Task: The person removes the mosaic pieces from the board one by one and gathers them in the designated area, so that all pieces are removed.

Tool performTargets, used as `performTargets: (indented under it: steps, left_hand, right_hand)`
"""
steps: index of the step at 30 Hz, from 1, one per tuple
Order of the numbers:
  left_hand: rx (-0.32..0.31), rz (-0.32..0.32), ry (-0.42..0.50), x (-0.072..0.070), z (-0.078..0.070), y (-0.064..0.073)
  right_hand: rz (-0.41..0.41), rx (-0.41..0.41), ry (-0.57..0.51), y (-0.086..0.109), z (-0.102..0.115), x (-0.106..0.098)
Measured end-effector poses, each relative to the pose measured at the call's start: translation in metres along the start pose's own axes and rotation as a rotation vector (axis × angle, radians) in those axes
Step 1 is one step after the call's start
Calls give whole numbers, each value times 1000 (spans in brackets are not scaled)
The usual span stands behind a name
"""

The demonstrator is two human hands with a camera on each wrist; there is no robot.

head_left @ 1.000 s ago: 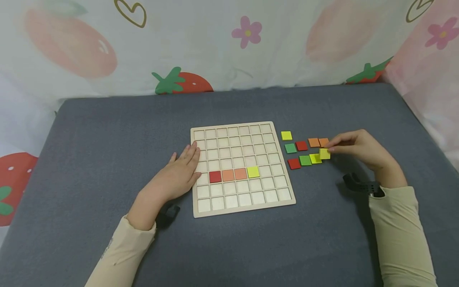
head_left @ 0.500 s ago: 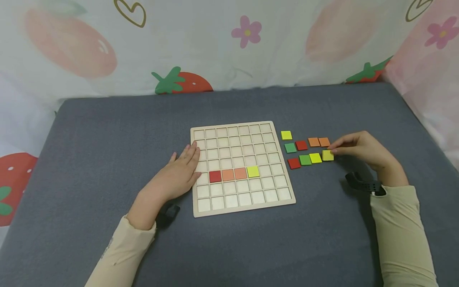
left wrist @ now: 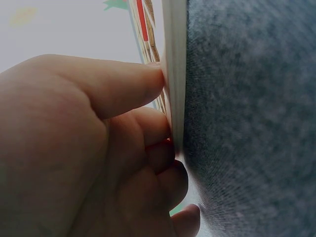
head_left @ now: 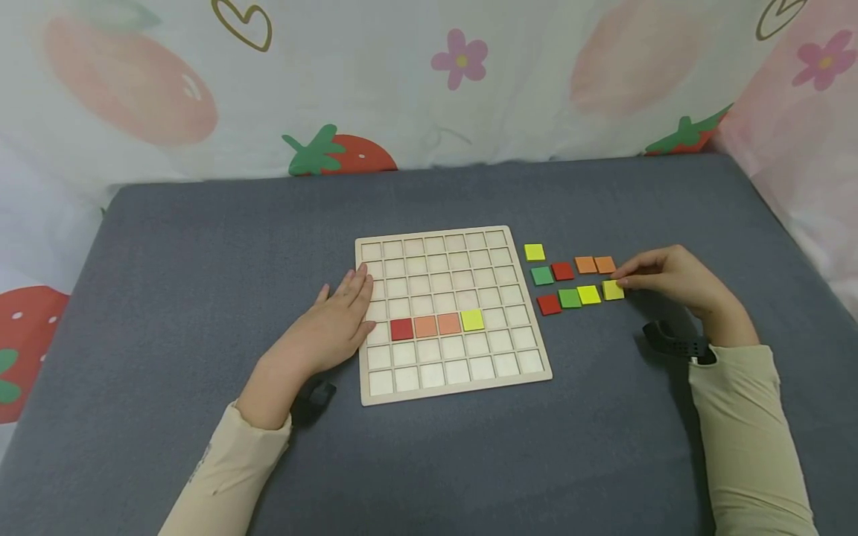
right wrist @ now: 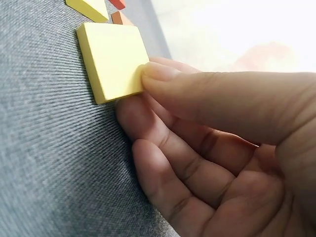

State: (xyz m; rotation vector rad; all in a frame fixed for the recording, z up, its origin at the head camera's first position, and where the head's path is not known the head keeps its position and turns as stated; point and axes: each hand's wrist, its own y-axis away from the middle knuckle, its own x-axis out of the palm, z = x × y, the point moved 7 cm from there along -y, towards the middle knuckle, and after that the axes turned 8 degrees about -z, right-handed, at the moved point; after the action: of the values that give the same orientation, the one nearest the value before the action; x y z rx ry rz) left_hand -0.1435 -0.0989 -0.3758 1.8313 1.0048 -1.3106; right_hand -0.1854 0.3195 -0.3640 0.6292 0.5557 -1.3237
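Observation:
My right hand [head_left: 678,279] pinches a yellow square tile [right wrist: 114,61] by its edge, thumb on its face, close over the grey cloth at the right end of the front tile row. My left hand [head_left: 331,327] lies with straight fingers along the left edge of a wooden grid board [head_left: 456,394], its fingertips on the frame. One board row bears a red tile [head_left: 401,329], two orange tiles [head_left: 437,325] and a yellow tile [head_left: 472,320]. In the left wrist view the thumb [left wrist: 133,86] touches the board's rim [left wrist: 175,64].
Right of the board lie loose tiles: a lone yellow one [head_left: 534,252], a dark green one [head_left: 542,275], a red one [head_left: 562,271], two orange ones [head_left: 595,265], then a nearer row of red [head_left: 549,304], green and yellow. A patterned curtain [head_left: 402,89] hangs behind the table.
My right hand has drawn the pinched yellow tile slightly right, off its overlap with the neighbouring yellow tile, leaving a small gap. My left hand has stayed on the board's edge.

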Motion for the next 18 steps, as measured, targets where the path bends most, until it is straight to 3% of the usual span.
performTargets:
  steps: [18]
  left_hand:
    - [-8,12,5,1,1,-1]
  right_hand:
    - [-1,8,-24,0,-2,0]
